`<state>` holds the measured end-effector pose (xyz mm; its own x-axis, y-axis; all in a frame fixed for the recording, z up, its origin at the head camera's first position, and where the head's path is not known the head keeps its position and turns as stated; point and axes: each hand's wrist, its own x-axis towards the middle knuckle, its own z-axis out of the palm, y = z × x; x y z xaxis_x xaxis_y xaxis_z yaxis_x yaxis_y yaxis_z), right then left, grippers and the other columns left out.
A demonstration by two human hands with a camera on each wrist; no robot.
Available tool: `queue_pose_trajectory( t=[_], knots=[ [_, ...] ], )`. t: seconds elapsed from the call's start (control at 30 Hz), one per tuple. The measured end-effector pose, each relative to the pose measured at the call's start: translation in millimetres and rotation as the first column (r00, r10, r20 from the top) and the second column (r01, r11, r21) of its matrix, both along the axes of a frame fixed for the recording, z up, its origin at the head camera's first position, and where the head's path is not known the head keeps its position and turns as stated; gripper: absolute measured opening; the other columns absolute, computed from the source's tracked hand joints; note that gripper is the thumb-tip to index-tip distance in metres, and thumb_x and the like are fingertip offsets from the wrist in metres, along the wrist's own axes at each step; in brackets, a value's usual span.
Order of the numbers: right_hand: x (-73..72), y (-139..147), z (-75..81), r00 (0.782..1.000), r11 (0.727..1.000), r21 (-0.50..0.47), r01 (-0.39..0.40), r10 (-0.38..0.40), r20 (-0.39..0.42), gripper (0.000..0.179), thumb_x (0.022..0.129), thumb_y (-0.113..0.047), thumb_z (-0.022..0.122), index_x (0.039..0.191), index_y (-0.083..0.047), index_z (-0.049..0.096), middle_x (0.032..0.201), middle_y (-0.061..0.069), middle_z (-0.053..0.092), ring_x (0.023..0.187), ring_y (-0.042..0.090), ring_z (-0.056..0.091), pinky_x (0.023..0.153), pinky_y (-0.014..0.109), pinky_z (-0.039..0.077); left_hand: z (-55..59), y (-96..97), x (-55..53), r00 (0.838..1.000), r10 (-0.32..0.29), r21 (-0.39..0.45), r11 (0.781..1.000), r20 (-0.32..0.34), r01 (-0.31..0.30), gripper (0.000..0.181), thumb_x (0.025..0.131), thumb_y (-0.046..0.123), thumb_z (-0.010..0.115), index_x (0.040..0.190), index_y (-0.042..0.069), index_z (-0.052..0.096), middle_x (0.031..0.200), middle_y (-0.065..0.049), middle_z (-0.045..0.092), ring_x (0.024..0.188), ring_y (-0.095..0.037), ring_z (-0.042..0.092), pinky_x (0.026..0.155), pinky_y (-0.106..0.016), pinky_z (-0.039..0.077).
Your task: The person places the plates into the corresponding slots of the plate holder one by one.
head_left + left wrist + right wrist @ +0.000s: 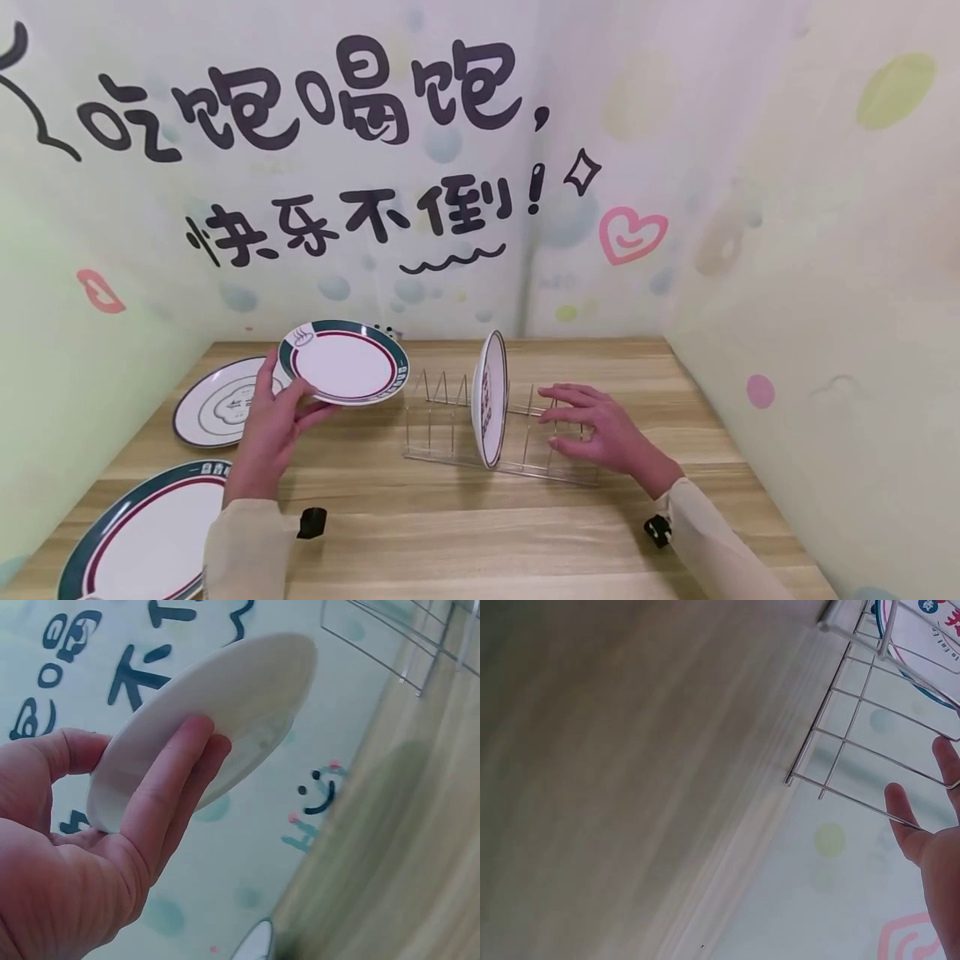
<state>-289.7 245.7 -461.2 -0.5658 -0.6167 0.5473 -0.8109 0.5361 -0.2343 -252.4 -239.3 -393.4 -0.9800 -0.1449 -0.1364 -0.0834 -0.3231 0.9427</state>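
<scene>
My left hand [273, 421] holds a white plate [345, 367] with a green rim and a red ring, raised and tilted left of the wire rack [551, 477]. The left wrist view shows the thumb at the plate's edge and fingers stretched along its white underside [247, 682]. One dish with red print [491, 400] stands on edge in the rack, near its middle. At the rack's right end is my right hand [600, 429], fingers spread and slightly bent, holding nothing. In the right wrist view its fingertips are right at the rack's end wires [845, 740].
On the table's left lie a dark-rimmed plate [206, 408] with a grey print and, closer in, a larger green-rimmed plate [150, 542], partly behind my left arm. Printed walls [450, 292] border the wooden table [450, 558] at the back and both sides.
</scene>
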Motion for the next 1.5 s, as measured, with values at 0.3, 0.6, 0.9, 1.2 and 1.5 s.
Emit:
queue_pose_trajectory(
  t=[0.3,0.6,0.9,1.2,1.5],
  knots=[
    [-0.3,1.8,-0.2,1.0,1.0,0.001,-0.021,0.021,-0.012,0.028,0.088,-0.033,0.079,0.115,-0.028,0.078,0.144,0.005,0.062,0.134,0.034,0.054,0.101,0.066,0.046,17.7,6.7,14.2,0.987,-0.112,-0.099,0.99,-0.117,0.1,0.085,0.107,0.009,0.054,0.164,0.05,0.006,0.164,-0.02,0.023,0.094,-0.022,0.075,0.086,-0.034,0.059],
    [-3.1,2.4,-0.2,1.0,1.0,-0.006,-0.014,0.014,-0.007,0.028,0.087,-0.033,0.078,0.114,-0.025,0.079,0.144,0.005,0.062,0.134,0.034,0.054,0.101,0.067,0.046,29.4,18.5,16.0,0.972,-0.189,-0.194,0.968,-0.136,0.162,0.086,0.104,0.007,0.058,0.166,0.044,0.011,0.128,-0.012,0.058,0.09,-0.026,0.076,0.084,-0.038,0.06],
    [-2.2,0.9,-1.7,1.0,1.0,-0.003,-0.002,0.002,0.014,0.029,0.087,-0.034,0.078,0.115,-0.025,0.079,0.145,0.003,0.061,0.136,0.032,0.053,0.102,0.066,0.045,28.5,30.8,14.7,0.961,-0.222,-0.226,0.957,-0.164,0.183,0.088,0.1,-0.002,0.055,0.166,0.039,0.017,0.121,-0.016,0.064,0.086,-0.029,0.076,0.08,-0.04,0.062],
    [-3.3,0.1,-2.1,1.0,1.0,-0.002,-0.003,0.003,0.02,0.028,0.087,-0.034,0.078,0.114,-0.026,0.079,0.145,0.002,0.061,0.136,0.031,0.052,0.103,0.066,0.045,28.4,41.2,12.4,0.949,-0.254,-0.232,0.95,-0.185,0.209,0.088,0.097,-0.005,0.053,0.166,0.037,0.019,0.126,-0.021,0.06,0.087,-0.029,0.077,0.079,-0.042,0.062],
    [-3.9,-0.8,-1.5,1.0,1.0,-0.012,-0.005,0.005,0.021,0.028,0.086,-0.033,0.079,0.114,-0.026,0.079,0.144,0.002,0.062,0.136,0.031,0.053,0.102,0.065,0.046,31.9,54.2,12.4,0.939,-0.284,-0.253,0.939,-0.193,0.233,0.09,0.096,-0.006,0.055,0.167,0.035,0.019,0.131,-0.032,0.053,0.084,-0.03,0.075,0.079,-0.046,0.062]
  ],
)
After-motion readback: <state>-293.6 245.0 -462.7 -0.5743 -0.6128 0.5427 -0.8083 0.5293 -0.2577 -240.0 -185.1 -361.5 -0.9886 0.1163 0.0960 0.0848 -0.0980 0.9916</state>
